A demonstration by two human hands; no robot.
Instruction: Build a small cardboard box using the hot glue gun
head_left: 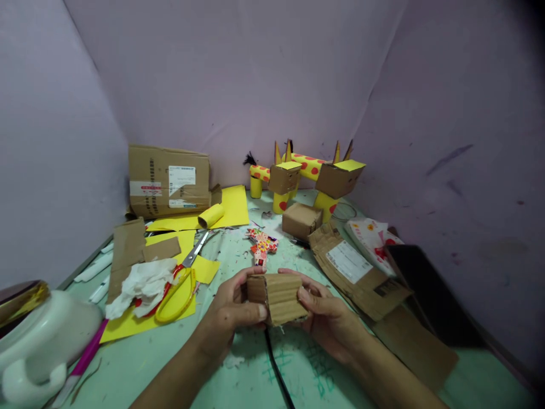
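Observation:
Between my two hands, just above the green tabletop, is a small cardboard box with ridged brown sides. My left hand grips its left end, thumb lying along the near side. At the right end my right hand is closed on it, thumb pressed against the ridged face. The far fingers of both hands are partly hidden behind the box. A black cord runs below it toward the near edge. Just beyond the hands lies a floral-patterned paper piece.
Scissors, crumpled tissue and yellow paper lie left, near a white mug. Behind stand a carton, a small box and two spotted animals with box heads. Flattened cardboard and a dark tablet-like slab lie right.

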